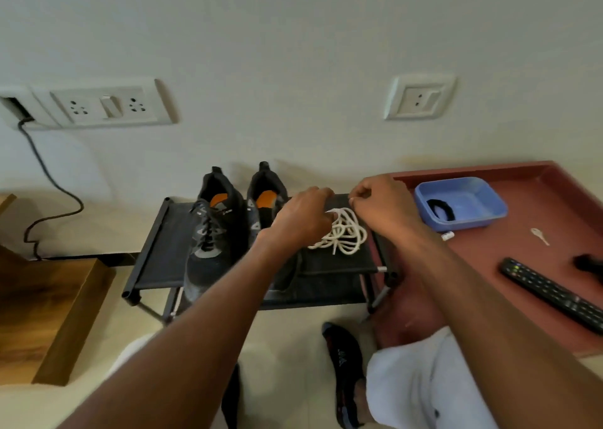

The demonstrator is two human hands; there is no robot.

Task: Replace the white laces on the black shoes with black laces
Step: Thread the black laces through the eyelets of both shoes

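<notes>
Low black shoe rack (163, 242) by the wall: both hands are on the white laces (347, 233), left hand (301, 216) gripping the pile, right hand (380, 205) pinching an end. Black shoes (208, 233) sit just left. Black lace (440, 211) waits in the blue tray (483, 215); loose coils could knot if yanked

Both hands (339, 213) over white laces (346, 233) beside black shoes (212, 233).
</notes>
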